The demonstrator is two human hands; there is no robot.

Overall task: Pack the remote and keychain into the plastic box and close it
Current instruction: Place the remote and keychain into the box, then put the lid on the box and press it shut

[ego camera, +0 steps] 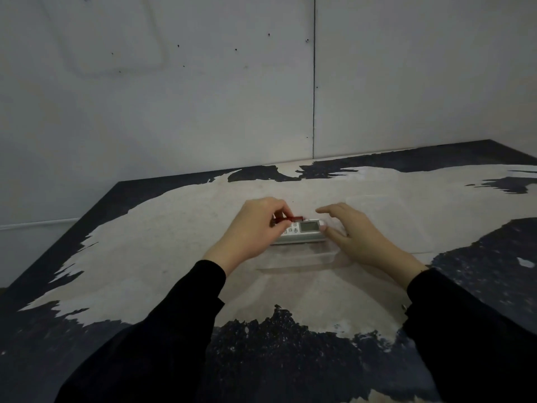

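- Head view: a worn table [162, 228], dark blue-black with a large pale patch where the surface has peeled, stands against a grey panelled wall [203, 112].
- A clear, shallow plastic box [302, 261] sits on the pale patch; its near rim and walls show faintly, and it is open on top.
- A white rectangular remote with a small grey screen [303, 230] lies lengthwise across the far part of the clear box, apparently inside it, screen end to the right.
- A small red keychain [294, 218] is just behind the remote's far edge, touching or nearly touching it; its full shape is too small to make out.
- The left hand [255, 228], in a black sleeve [162, 324], pinches the red keychain between thumb and fingertips, over the remote's left end.
- The right hand [357, 234] rests spread and flat at the remote's right end, thumb against it, grasping nothing.
- A faint clear lid [374, 203] seems to lie beyond the right hand, to the right of the remote; its outline is hard to tell.
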